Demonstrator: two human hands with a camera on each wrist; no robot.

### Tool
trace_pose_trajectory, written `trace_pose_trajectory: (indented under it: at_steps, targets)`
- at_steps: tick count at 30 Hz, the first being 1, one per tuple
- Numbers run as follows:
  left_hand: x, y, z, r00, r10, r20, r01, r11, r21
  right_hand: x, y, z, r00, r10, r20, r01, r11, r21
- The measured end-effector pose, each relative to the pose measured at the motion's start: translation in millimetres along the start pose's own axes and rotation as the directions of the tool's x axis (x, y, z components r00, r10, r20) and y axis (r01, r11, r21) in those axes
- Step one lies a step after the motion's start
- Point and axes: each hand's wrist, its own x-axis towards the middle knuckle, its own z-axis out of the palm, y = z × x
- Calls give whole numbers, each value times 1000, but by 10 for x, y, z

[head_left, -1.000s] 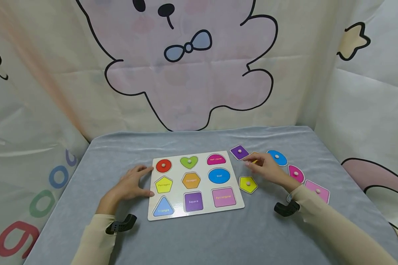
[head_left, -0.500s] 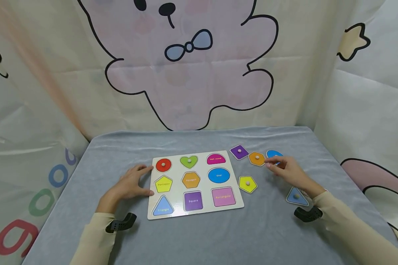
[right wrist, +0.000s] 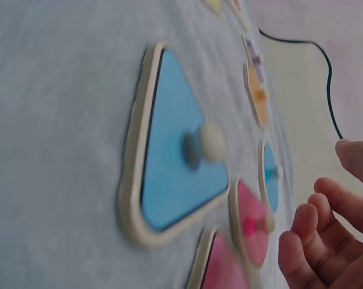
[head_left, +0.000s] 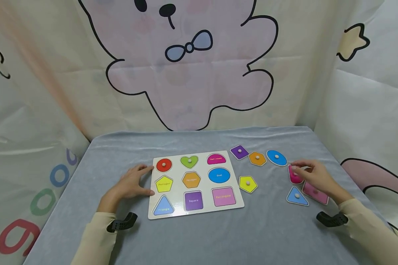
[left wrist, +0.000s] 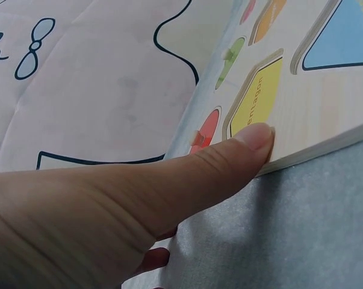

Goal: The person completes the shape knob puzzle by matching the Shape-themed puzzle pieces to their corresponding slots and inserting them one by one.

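Note:
A white shape puzzle board (head_left: 178, 200) lies mid-table, with the red circle (head_left: 159, 165) and green heart (head_left: 184, 164) knobbed pieces in it. My left hand (head_left: 127, 186) rests at its left edge, thumb (left wrist: 235, 153) on the edge beside the pentagon recess. My right hand (head_left: 320, 180) hovers over the pink half-round piece (head_left: 294, 179), fingers loosely bent. In the right wrist view nothing is between those fingers, and the knob of the half-round piece stands apart from them. Beneath that hand lies the pink rectangle piece (head_left: 313, 194), partly covered; the blue triangle piece (head_left: 293, 200) is just nearer.
Right of the board lie the purple square (head_left: 235, 151), orange hexagon (head_left: 254, 159), blue oval (head_left: 273, 160) and yellow pentagon (head_left: 245, 188) pieces. A grey-blue cloth (head_left: 199, 243) covers the table. Printed curtains (head_left: 192, 92) stand behind and at both sides.
My right hand has moved rightward from the orange hexagon, past the blue oval, to the pink half-round piece. The hexagon, oval and triangle now show fully. The left hand stays put.

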Motion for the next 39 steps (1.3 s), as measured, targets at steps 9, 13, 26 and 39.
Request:
trace_pose_trajectory:
  at_steps: [9,13,26,39]
  targets:
    - [-6,10,-2,1000,-17,5,17,1000,-3,-78,196,-50,999,45,12,-45,999,-23]
    - [-16,-3,2,1000,-19,5,19,1000,-6,-73,285,-8,999,51,-2,-51,997,-50]
    - [-17,15,-7,1000,-12,-1,12,1000,-9,-43,285,36,992,127,-9,-127,984,-126]
    - [-7,13,2,1000,-20,-9,20,1000,-1,-75,316,76,993,92,-67,-101,985,-140]
